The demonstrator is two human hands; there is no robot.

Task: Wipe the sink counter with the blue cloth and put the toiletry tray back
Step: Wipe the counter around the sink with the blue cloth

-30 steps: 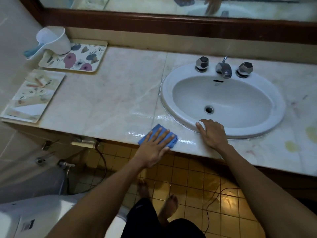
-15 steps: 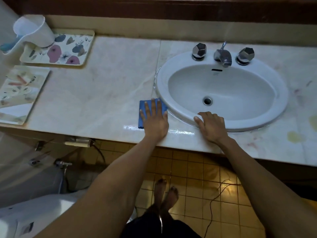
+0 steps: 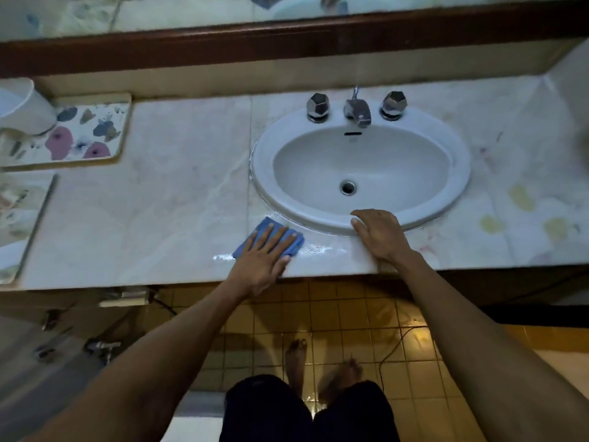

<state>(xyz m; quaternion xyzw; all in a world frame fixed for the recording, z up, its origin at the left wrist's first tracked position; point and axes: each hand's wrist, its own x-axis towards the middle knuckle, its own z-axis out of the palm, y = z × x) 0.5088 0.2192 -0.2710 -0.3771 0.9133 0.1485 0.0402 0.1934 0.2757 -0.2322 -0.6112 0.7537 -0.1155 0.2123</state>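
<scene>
My left hand presses flat on the folded blue cloth near the front edge of the pale marble counter, just left of the white oval sink. A wet streak shines beside the cloth. My right hand rests palm down on the sink's front rim, holding nothing. A flowered tray sits at the back left of the counter with a white cup lying on its left end.
A second patterned tray lies at the left edge of the counter. Two chrome knobs and a faucet stand behind the basin. A mirror with a dark wood frame runs along the back. Yellow floor tiles lie below.
My left hand slid the cloth up along the sink's left side, then back toward the front edge. My right hand stayed on the sink rim.
</scene>
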